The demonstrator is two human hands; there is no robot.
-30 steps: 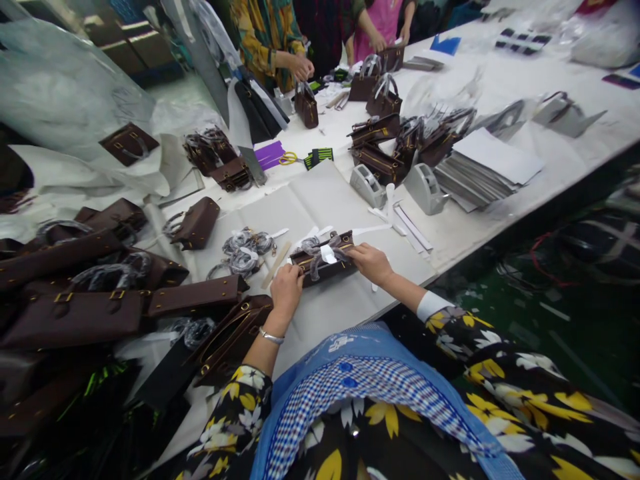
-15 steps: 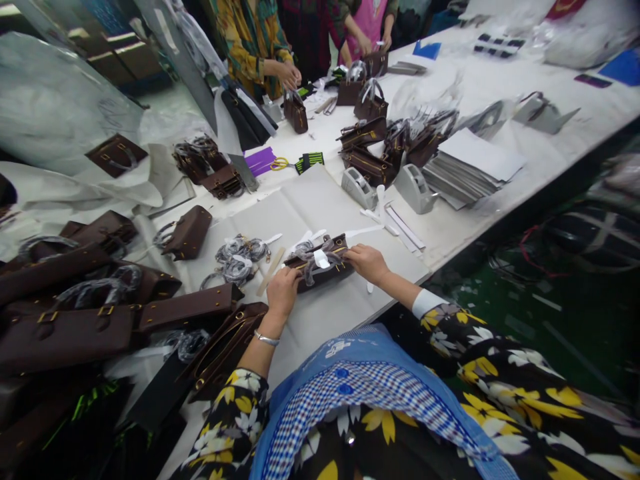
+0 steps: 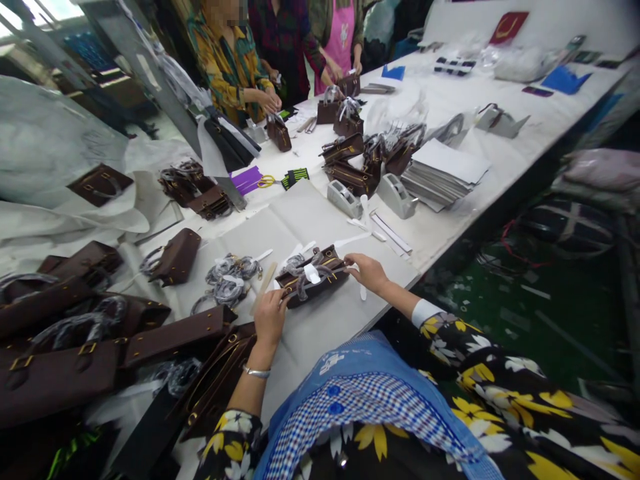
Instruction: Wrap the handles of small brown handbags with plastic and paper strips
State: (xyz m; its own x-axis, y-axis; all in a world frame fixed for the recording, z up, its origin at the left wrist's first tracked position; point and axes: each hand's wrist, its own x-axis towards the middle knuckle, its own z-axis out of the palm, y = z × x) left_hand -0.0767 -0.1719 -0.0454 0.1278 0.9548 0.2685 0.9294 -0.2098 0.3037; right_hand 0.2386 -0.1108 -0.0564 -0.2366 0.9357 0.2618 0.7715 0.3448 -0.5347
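Observation:
A small dark brown handbag (image 3: 320, 288) lies on the pale sheet in front of me, its zipped top up and its wrapped handles folded over it with a white piece on top. My left hand (image 3: 270, 317) is closed on the bag's left end, fingertips at the corner. At the opposite end, the fingers of my right hand (image 3: 367, 272) pinch the edge. Just left of the bag are a flat tan stick (image 3: 264, 287) and a bundle of wrapped straps (image 3: 227, 277) with gold clips.
Many brown handbags (image 3: 55, 373) are piled at my left. Ahead stand two tape dispensers (image 3: 397, 197), a stack of white sheets (image 3: 445, 167), yellow-handled scissors (image 3: 267, 181) and more bags (image 3: 353, 173). Co-workers (image 3: 230, 73) handle bags at the far side. The table edge runs along my right.
The view has shifted, so more of the room's far side shows. My left hand sits a little farther left, and more of the bag's ends shows between my hands.

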